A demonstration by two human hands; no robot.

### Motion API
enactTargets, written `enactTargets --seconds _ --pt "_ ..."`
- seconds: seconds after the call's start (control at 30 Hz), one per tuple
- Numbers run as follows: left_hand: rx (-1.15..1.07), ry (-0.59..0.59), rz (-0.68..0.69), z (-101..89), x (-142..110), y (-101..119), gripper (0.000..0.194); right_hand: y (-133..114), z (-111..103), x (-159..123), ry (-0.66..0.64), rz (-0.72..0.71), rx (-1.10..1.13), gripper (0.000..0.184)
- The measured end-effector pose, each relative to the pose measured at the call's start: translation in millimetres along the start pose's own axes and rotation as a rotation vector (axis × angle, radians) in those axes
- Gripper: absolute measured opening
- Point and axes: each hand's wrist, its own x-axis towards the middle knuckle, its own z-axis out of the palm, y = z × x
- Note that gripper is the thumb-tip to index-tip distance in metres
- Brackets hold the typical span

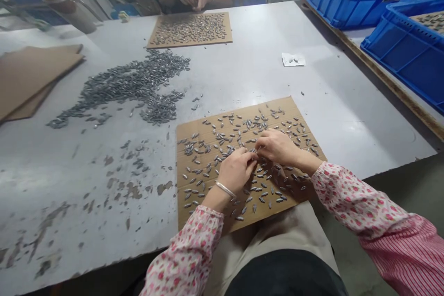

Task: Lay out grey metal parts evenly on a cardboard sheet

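Apparently, small stiff tapered metal pieces (261,200) are being pinched mid-body on a cardboard sheet (179,194), the fingers of the left hand (236,171) and right hand (277,147) narrowed, any held piece hidden.

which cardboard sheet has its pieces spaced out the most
The near cardboard sheet, under the left hand and right hand: its small grey metal pieces lie apart, unlike the crowded pieces on the far sheet.

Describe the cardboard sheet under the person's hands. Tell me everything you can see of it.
The cardboard sheet is a flat, plain brown, roughly four-sided piece lying askew on the grey table, its near corner by the person's lap. Small grey metallic pieces lie scattered across it, one cluster denser. The left hand and right hand hover over its middle.
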Motion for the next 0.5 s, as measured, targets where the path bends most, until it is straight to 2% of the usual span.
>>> enactTargets --seconds 0.17,0.3,0.4,0.5 --pt "-0.042 0.077 -0.115 -16.7 -9 -15 0.022 -10 4 17 -0.040 -0.037 -0.066 0.015" --pt "0.001 0.040 -0.168 -29.0 -6 -9 0.020 -12 4 24 -0.074 -0.045 -0.087 0.018" --pt "0.072 0.005 -0.148 -26.3 -1 -2 0.020 -10 3 26 -0.085 -0.042 -0.090 0.021" --pt "0.149 -0.004 -0.117 -18.9 4 -1 0.020 -10 1 24 -0.097 -0.044 -0.097 0.016"
